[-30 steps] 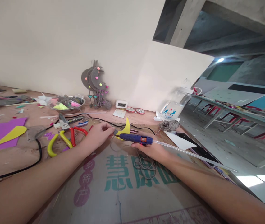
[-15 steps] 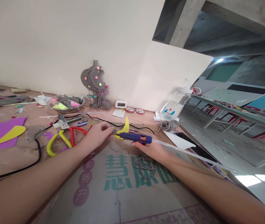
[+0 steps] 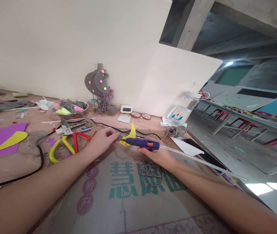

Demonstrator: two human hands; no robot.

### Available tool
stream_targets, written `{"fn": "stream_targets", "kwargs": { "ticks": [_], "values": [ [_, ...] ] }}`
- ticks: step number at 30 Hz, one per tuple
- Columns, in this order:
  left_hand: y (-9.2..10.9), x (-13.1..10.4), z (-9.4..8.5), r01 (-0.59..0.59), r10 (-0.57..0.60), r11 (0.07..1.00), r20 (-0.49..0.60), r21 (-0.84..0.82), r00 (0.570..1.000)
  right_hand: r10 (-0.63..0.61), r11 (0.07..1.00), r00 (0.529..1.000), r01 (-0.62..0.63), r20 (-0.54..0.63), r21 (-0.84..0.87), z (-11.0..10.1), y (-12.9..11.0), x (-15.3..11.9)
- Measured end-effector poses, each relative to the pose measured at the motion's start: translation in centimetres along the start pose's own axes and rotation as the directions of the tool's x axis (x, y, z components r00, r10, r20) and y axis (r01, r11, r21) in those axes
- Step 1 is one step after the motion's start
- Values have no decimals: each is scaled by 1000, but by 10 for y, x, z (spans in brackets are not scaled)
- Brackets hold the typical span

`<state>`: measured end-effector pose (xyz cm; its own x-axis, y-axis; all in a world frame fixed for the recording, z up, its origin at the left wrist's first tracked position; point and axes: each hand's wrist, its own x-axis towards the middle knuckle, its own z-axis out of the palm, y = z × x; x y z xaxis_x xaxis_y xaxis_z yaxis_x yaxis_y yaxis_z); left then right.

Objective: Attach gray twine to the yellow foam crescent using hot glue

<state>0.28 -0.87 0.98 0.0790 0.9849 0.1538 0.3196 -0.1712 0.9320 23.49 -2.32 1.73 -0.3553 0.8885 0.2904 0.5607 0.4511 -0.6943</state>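
My left hand [image 3: 107,138] pinches a small grey piece [image 3: 120,137] whose kind I cannot make out. In my right hand [image 3: 156,156] is a blue glue gun [image 3: 142,143], with a long clear glue stick [image 3: 192,156] sticking out of its back. The gun's nozzle points left and meets or nearly meets the grey piece. Just behind the nozzle stands a yellow crescent moon [image 3: 132,131], its lower part partly covered by the gun; what supports it is hidden. Loose grey cord [image 3: 151,174] lies below my right hand on the printed cardboard [image 3: 99,208].
Pliers with red handles [image 3: 80,136] and yellow-handled ones [image 3: 55,151] lie left of my left hand. Behind are a bowl [image 3: 67,112] of pompoms, a small clock [image 3: 126,109] and hanging grey moons [image 3: 99,81]. A clear jug [image 3: 183,109] and cord bundle [image 3: 176,131] stand right.
Almost nothing differs. The glue gun and the yellow moon have shifted very slightly to the right; both hands keep their hold.
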Motion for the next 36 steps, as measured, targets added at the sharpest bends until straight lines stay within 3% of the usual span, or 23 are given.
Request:
{"fn": "stream_targets", "kwargs": {
  "ticks": [8, 22, 36],
  "values": [
    [2, 1, 0, -6, 6, 1000, 1, -3, 1000, 26, 1000, 998, -26, -50, -3, 3, 1, -1],
    [-1, 3, 0, -11, 11, 1000, -3, 3, 1000, 20, 999, 1000, -19, -14, 33, 3, -1, -1],
    [-2, 4, -1, -10, 10, 1000, -9, 22, 1000, -24, 994, 999, 20, -40, -103, -1, 2, 1]
  ]
}}
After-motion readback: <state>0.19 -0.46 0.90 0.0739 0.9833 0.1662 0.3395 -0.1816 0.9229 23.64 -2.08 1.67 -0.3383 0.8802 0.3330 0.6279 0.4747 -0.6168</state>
